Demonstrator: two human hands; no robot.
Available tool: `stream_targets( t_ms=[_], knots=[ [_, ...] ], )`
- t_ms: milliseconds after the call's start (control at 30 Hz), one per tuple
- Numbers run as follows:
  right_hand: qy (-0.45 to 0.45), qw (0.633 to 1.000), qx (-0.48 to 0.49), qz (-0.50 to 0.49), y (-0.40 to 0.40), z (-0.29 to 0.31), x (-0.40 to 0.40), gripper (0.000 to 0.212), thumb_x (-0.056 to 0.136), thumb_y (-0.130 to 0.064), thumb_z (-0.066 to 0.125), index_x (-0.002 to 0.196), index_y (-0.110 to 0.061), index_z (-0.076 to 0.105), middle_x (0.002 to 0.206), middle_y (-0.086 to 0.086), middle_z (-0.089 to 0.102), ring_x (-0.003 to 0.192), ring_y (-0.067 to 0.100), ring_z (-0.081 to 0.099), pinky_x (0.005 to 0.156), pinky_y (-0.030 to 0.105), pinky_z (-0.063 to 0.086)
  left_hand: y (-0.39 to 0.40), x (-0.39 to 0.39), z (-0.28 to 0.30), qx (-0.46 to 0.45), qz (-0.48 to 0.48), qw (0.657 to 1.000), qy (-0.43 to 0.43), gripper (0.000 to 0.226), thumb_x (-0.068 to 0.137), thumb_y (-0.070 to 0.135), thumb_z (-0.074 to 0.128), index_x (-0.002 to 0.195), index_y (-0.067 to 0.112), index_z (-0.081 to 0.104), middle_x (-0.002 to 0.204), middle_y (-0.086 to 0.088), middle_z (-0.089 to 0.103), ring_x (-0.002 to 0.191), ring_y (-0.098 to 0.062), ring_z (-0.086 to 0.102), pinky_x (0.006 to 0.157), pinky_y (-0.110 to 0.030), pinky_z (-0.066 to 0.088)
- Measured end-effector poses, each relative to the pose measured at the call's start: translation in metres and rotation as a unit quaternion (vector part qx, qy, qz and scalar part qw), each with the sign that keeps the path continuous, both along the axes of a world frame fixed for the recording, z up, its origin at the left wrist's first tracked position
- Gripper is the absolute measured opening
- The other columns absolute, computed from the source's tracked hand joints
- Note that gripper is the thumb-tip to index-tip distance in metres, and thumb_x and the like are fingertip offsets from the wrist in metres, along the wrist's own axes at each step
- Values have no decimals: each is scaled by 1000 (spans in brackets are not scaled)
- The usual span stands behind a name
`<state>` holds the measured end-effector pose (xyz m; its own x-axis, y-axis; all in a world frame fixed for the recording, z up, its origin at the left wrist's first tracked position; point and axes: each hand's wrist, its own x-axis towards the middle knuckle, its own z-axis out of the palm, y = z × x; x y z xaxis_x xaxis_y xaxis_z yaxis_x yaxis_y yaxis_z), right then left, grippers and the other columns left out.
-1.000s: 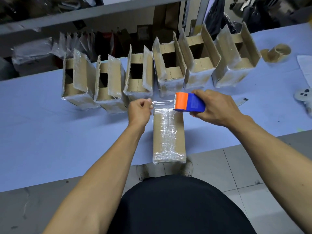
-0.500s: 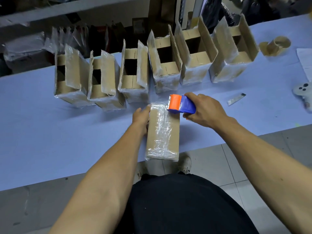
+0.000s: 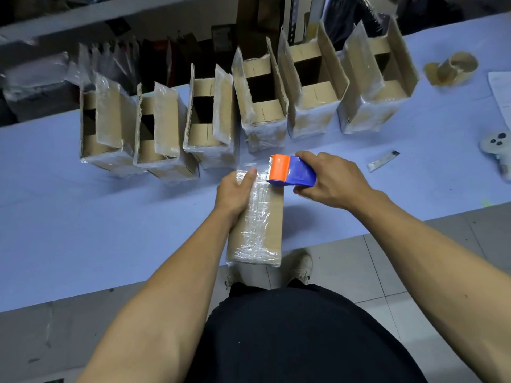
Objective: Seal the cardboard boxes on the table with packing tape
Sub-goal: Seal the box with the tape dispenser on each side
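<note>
while the closed cardboard box (image 3: 255, 225) lies lengthwise at the near table (image 3: 83, 217) edge, its top covered in clear tape, the left hand (image 3: 235, 189) presses flat on its far end. the right hand (image 3: 331, 179) grips the orange-and-blue tape dispenser (image 3: 290, 171) at that end. six open boxes (image 3: 262, 106) stand in a row behind.

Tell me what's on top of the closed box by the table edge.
On the closed box: wrinkled clear tape along its top, the left hand pressing its far end, the tape dispenser in the right hand at the far edge. The seam under the tape is unclear.
</note>
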<state>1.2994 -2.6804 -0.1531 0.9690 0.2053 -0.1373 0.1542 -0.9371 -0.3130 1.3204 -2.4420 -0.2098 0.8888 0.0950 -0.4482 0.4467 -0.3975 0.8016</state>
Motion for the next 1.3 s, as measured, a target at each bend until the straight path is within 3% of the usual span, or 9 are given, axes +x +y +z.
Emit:
stream_targets(
  t_ms=[367, 567, 633, 733, 833, 933, 1067, 1200, 1300],
  knots=[
    [31, 998, -49, -6, -49, -8, -12, 72, 80, -52, 70, 141, -28, 37, 104, 5, 60, 88, 29, 59, 65, 30, 38, -2, 0, 7, -25, -6, 1000, 17, 34, 94, 54, 63, 82, 23, 62, 78, 5, 66, 74, -14, 62, 71, -32, 50],
    [23, 985, -171, 8, -17, -2, 4, 54, 80, -39, 71, 126, -20, 48, 100, 12, 61, 84, 33, 57, 66, 32, 31, -1, 1, 8, -16, -4, 1000, 21, 51, 93, 57, 62, 95, 7, 65, 89, -7, 72, 79, -19, 64, 77, -37, 54],
    [11, 979, -206, 3, -5, 0, 9, 48, 78, -31, 71, 119, -19, 50, 96, 11, 60, 77, 31, 51, 67, 33, 28, -4, -1, 10, -11, -7, 1000, 20, 50, 93, 57, 62, 96, 8, 66, 89, -3, 72, 79, -17, 65, 74, -35, 53],
    [48, 962, -268, 13, 19, -4, 4, 42, 77, -24, 70, 114, -18, 52, 100, 8, 61, 88, 29, 59, 71, 33, 30, -11, -8, 9, 2, -36, 999, 9, 44, 92, 59, 62, 104, 16, 69, 96, 4, 73, 87, -14, 68, 72, -28, 52],
    [76, 966, -245, -34, 18, -15, -8, 45, 79, -20, 69, 119, -15, 49, 103, 11, 60, 91, 31, 60, 71, 34, 34, -10, -9, 8, 12, -27, 999, 11, 45, 91, 62, 61, 102, 19, 70, 97, 3, 75, 90, -16, 71, 78, -34, 56],
    [64, 966, -220, -121, 0, -21, -8, 50, 80, -25, 70, 122, -12, 46, 102, 12, 57, 88, 33, 57, 67, 34, 31, -7, -10, 10, -19, 22, 999, 17, 57, 88, 62, 63, 96, 5, 66, 94, -12, 74, 89, -30, 70, 85, -45, 57],
    [75, 975, -141, -154, 18, -34, -1, 83, 81, -23, 68, 150, -8, 25, 120, 21, 51, 104, 39, 52, 79, 40, 38, 0, -13, 12, 9, 64, 998, 7, 56, 90, 62, 63, 92, 6, 65, 86, -7, 72, 76, -17, 63, 73, -39, 54],
    [151, 978, -89, -116, 49, -49, 2, 94, 87, -20, 65, 157, -10, 4, 137, 24, 41, 123, 41, 43, 98, 44, 36, 9, -13, 13, 28, 28, 999, 13, 49, 93, 63, 56, 96, 16, 68, 98, -2, 73, 96, -23, 68, 80, -34, 52],
    [165, 978, 17, -129, 65, -54, 4, 78, 93, -20, 60, 156, -7, 15, 129, 28, 44, 115, 44, 48, 86, 39, 37, 10, -14, 12, -26, 24, 998, 45, 59, 97, 61, 51, 125, 11, 62, 126, -8, 68, 117, -26, 64, 102, -45, 51]
  ],
)
